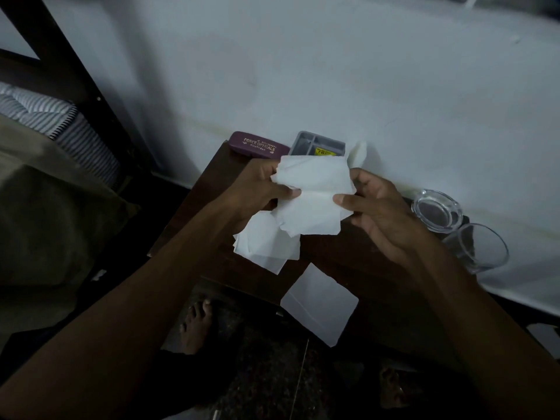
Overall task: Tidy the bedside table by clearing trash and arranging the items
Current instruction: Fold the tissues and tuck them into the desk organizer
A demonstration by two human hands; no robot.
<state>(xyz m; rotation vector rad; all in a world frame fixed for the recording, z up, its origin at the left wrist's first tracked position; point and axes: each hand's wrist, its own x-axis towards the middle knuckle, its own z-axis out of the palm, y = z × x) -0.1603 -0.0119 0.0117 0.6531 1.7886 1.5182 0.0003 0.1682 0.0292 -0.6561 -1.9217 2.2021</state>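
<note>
Two hands are working above one dark wooden bedside table (342, 253). The left hand (257, 192) is pinching the left edge of a white tissue sheet (312, 192) between thumb and curled fingers. The right hand (375, 213) is pinching the right edge of the same sheet, thumb on top. The sheet is hanging in the air over the middle of the table top, spread nearly flat toward the camera, with its long axis running left to right between the two hands. More white tissue layers (266, 247) are hanging below the left hand; their exact count cannot be told.

Along the wall side of the table, the following items are sitting:
- One maroon spectacle case (257, 145), at the far left corner, long axis lying along the wall, gold lettering facing up.
- One grey compartment tray (315, 144), just beside the case, partly hidden behind the held sheet, showing a yellow label.
- One small white piece (357, 153), partly hidden by the right hand.
- One clear round lid (436, 210), at the right.
- One clear glass (475, 247), just beside the lid, at the table's right edge.

One bare foot (197, 325) is standing on the dark floor below the table. One bed with striped bedding (45, 116) is lying to the left.
</note>
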